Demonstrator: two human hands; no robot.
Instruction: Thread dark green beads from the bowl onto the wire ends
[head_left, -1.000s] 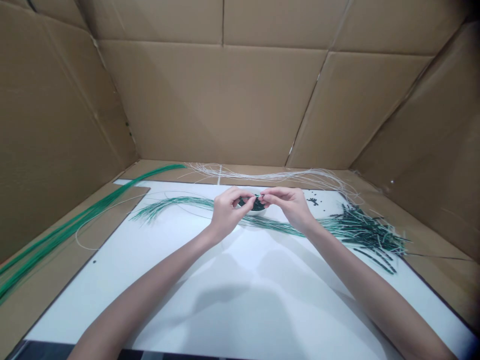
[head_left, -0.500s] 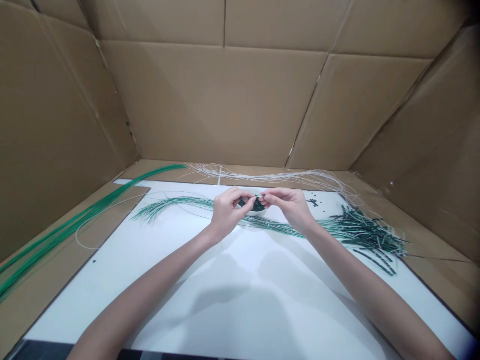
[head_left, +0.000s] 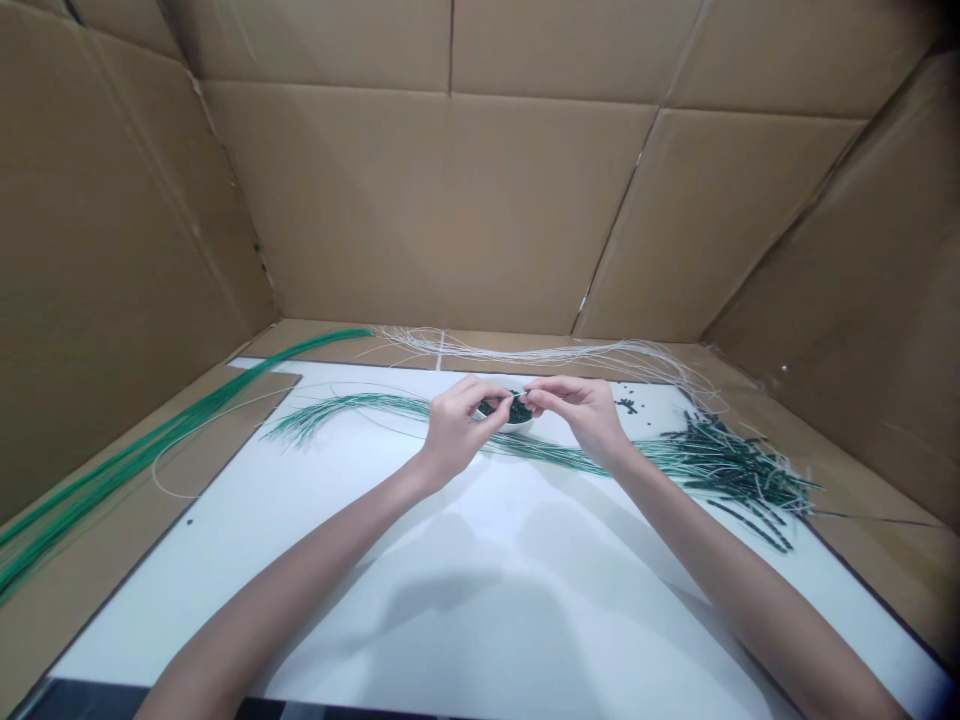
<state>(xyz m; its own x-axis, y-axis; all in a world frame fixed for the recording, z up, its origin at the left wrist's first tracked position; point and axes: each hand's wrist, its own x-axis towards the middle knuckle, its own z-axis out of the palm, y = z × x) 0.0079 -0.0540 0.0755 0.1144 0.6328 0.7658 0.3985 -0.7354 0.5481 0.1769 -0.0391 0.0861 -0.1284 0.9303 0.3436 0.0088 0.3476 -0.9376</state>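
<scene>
Over a small white bowl [head_left: 517, 427] of dark green beads [head_left: 517, 410], both my hands meet with their fingertips almost touching. My left hand [head_left: 457, 425] is closed in a pinch on the tip of a thin pale wire [head_left: 155, 470], whose length trails off in a loop to the left. Between the thumb and forefinger of my right hand [head_left: 581, 410] is a tiny dark bead, at the wire's tip. Whether the wire passes through the bead is too small to tell. Beneath my wrists runs a bundle of green wires [head_left: 555, 453] across the white board [head_left: 480, 620].
Dark beaded strands [head_left: 742, 470] are heaped at the bundle's right end. Loose beads [head_left: 626, 405] are scattered behind my right hand. Another green wire bundle [head_left: 187, 415] lies at the left, and white wires [head_left: 540, 355] lie along the back. Cardboard walls [head_left: 450, 210] enclose the board.
My hands stay almost in place over the bowl. Only the fingertips have shifted slightly around the wire tip and the bead.
</scene>
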